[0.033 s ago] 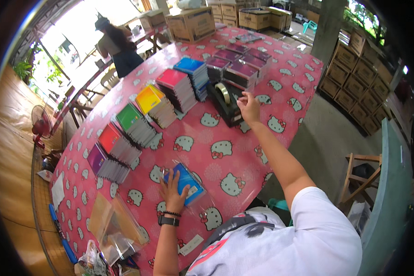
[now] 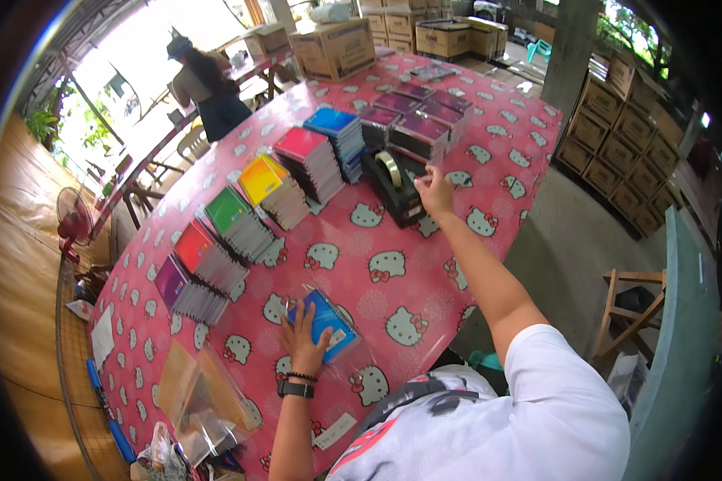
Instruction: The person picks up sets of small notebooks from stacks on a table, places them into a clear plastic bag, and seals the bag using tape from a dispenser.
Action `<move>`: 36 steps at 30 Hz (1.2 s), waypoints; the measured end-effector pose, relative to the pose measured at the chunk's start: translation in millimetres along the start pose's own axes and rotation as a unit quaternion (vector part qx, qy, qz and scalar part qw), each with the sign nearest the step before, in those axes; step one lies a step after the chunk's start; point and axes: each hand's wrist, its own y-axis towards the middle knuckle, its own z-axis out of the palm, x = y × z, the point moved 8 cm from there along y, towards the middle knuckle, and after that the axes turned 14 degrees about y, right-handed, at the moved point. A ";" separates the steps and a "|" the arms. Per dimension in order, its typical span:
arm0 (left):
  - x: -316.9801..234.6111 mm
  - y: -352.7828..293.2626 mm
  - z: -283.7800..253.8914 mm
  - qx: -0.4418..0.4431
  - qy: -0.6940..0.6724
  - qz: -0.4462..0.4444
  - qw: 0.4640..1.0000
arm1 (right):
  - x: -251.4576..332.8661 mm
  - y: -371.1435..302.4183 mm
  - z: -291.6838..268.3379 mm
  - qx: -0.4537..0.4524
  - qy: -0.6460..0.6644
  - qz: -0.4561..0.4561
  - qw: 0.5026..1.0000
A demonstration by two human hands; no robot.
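IMO press w/ the L grip (image 2: 306, 343) spread open n flat on the plastic-sleeved blue notebook (image 2: 334, 327), near-left of the tape dispenser (image 2: 401, 205), n pull slow w/ the R grip (image 2: 436, 194) just right of it, cant tell if closed on anything tbh.

Counted by kind

One row of six notebook stacks (image 2: 274, 186) runs from left to upper centre. One left hand (image 2: 304, 341) and one blue notebook (image 2: 333, 322): lower centre; one right hand (image 2: 435, 194) and one tape dispenser (image 2: 392, 192), centre; one fan (image 2: 73, 213), far left.
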 end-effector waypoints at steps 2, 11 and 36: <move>3.3 -1.7 0.6 -0.002 -0.007 0.001 1.000 | -37.2 9.0 19.0 0.014 -0.079 0.129 0.988; 4.7 -2.9 3.9 -0.036 -0.041 0.024 0.998 | -23.1 -18.4 9.9 0.042 0.168 0.000 0.985; 13.2 4.1 -0.1 -0.049 -0.050 -0.001 0.998 | 145.2 -218.0 142.2 0.588 -0.250 -0.111 0.761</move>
